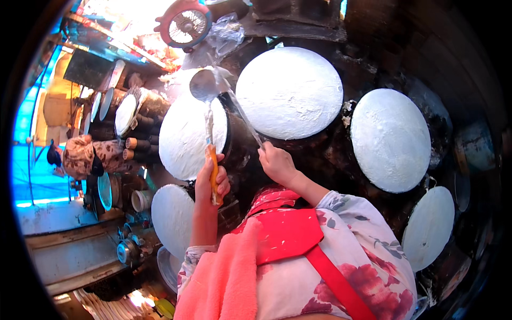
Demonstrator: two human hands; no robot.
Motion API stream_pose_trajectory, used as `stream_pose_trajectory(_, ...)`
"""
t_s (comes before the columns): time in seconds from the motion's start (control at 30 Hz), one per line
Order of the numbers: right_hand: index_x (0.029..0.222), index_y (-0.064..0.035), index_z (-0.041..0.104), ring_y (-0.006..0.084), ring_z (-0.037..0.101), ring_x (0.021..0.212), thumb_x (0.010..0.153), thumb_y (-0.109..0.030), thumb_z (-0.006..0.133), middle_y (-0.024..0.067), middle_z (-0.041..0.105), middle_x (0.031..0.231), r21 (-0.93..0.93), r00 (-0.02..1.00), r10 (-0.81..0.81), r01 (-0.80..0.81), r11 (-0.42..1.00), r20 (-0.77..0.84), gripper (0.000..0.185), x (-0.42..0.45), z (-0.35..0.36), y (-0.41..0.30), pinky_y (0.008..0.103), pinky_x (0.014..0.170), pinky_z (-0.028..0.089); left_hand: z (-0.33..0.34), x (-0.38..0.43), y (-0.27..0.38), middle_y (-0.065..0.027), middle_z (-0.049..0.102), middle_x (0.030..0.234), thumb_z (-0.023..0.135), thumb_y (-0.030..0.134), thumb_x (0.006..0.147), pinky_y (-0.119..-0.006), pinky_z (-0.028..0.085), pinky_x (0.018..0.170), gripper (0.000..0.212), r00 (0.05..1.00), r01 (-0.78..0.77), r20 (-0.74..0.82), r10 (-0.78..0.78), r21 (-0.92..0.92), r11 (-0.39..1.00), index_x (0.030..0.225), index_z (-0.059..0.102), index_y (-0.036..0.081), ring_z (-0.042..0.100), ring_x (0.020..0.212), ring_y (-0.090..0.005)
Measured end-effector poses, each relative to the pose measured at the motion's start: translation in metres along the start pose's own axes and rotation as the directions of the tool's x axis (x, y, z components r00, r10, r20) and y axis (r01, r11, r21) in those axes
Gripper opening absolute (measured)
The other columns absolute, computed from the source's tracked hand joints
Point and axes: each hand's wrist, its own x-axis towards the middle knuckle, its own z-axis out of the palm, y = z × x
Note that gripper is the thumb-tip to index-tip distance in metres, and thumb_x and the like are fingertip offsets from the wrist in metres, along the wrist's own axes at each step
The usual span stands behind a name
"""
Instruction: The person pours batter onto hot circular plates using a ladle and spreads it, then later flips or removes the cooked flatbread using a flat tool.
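My left hand (211,180) grips the orange handle of a metal ladle (204,85), whose round bowl is over the upper edge of a white-coated round surface (192,140). A long, thin whitish tool (246,116) is in my right hand (278,162); it slants up and left, and its far end is close beside the ladle bowl, blurred. Whether the two touch I cannot tell. Ahead lies a larger white round surface (290,93). Other white rounds are at the right (391,140), lower right (429,228) and lower left (172,218).
A round fan (187,26) and a crumpled clear plastic bag (227,34) stand beyond the rounds. At the left, another person (82,156) in patterned clothes is near more round pans and a white tub (141,200). A metal-topped counter (76,254) runs along the lower left.
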Motion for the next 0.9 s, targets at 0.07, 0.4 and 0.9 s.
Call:
stream_pose_trajectory(0.07, 0.083, -0.0031, 0.049, 0.0378, 0.058, 0.066, 0.089, -0.021, 0.045, 0.0241, 0.056, 0.067, -0.008, 0.991, -0.134, 0.134, 0.991, -0.003, 0.019, 0.003, -0.004, -0.013, 0.0470, 0.054, 0.045, -0.023, 0.018, 0.004, 0.0008, 0.038, 0.058, 0.040, 0.031, 0.095, -0.022, 0.030, 0.035, 0.032, 0.996, 0.085, -0.013, -0.086, -0.090, 0.992, 0.111, 0.047, 0.004, 0.038, 0.040, -0.0073)
stream_pose_trajectory(0.4, 0.089, 0.0006, 0.056, 0.0403, 0.061, 0.077, 0.085, -0.019, 0.042, 0.0240, 0.062, 0.081, -0.565, 0.965, 0.260, -0.198, 0.801, 0.032, 0.025, 0.056, -0.090, 0.090, 0.0494, 0.069, 0.048, -0.008, 0.003, 0.036, 0.0000, 0.039, 0.059, 0.035, 0.025, 0.097, -0.022, 0.033, 0.034, 0.034, 0.976, 0.027, 0.206, 0.071, -0.439, 0.898, 0.114, 0.044, -0.003, 0.038, 0.038, -0.0068)
stream_pose_trajectory(0.9, 0.084, 0.0007, 0.056, 0.0398, 0.061, 0.079, 0.087, -0.025, 0.044, 0.0244, 0.062, 0.078, -0.535, 0.978, 0.103, 0.011, 0.844, 0.183, 0.029, -0.025, -0.067, 0.039, 0.0497, 0.070, 0.048, -0.147, -0.164, 0.032, 0.0002, 0.040, 0.062, 0.035, 0.024, 0.097, -0.021, 0.034, 0.037, 0.032, 0.977, -0.210, -0.136, 0.163, -0.501, 0.839, 0.112, 0.046, -0.003, 0.042, 0.042, -0.0079)
